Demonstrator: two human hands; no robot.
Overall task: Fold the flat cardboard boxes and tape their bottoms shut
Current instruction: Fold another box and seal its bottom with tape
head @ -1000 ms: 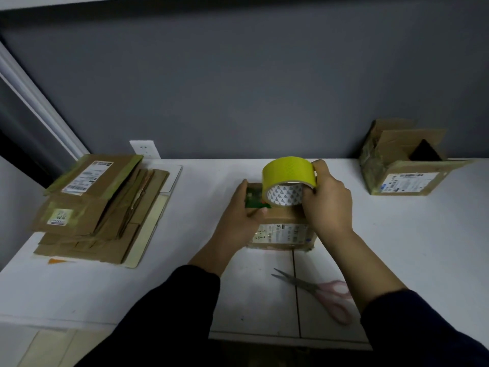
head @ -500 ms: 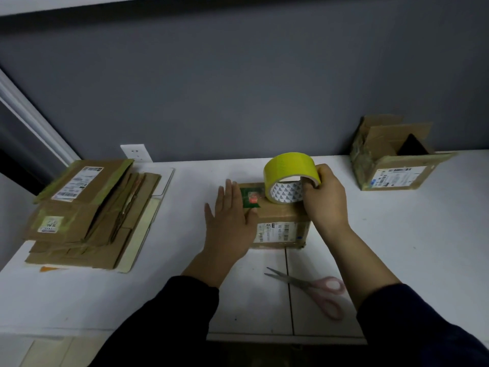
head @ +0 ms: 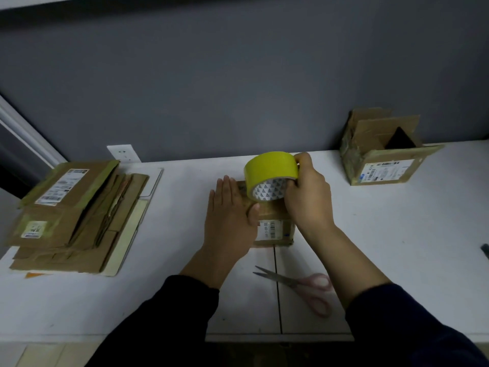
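A small folded cardboard box (head: 275, 229) stands on the white table (head: 397, 234) in the middle. My left hand (head: 229, 215) lies flat on the box's top and left side, fingers straight. My right hand (head: 307, 197) grips a roll of yellow tape (head: 270, 176) held just above the box's top, thumb and fingers curled round its right rim. A stack of flat cardboard boxes (head: 76, 215) lies at the left of the table. Most of the box's top is hidden by the hands and the roll.
An assembled box (head: 381, 165) with open flaps stands at the back right by the grey wall. Pink-handled scissors (head: 299, 284) lie in front of the small box, near the table's front edge. A dark object (head: 485, 250) pokes in at the right edge.
My left hand went from gripping the box's left side to lying flat on its top. The tape roll stayed over the box in my right hand, shifting slightly.
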